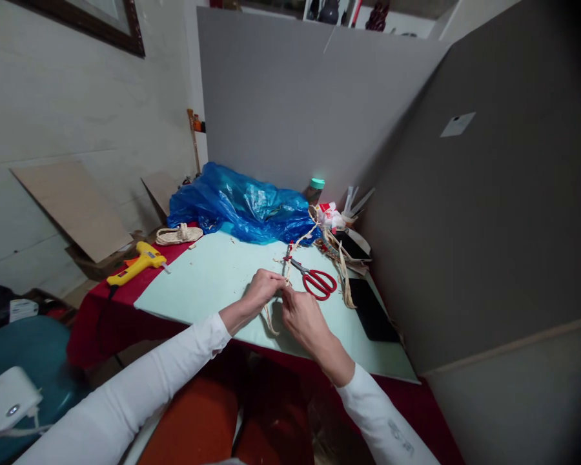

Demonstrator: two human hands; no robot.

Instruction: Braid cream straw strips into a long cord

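Pale straw cord in the pinch of both hands, near red-handled scissors

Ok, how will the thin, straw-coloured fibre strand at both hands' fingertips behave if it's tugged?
The strand is probably floppy: a loose end curves down between the left hand and right hand. It's likely light, being so slender. It might snag on the red-handled metal scissors, whose blades lie close by; contact is unclear.

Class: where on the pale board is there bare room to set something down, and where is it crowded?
Mostly bare: left, between blue plastic, yellow glue gun and left hand; smaller, between right hand and black slab. Crowded: far right corner, around the red-white packet.
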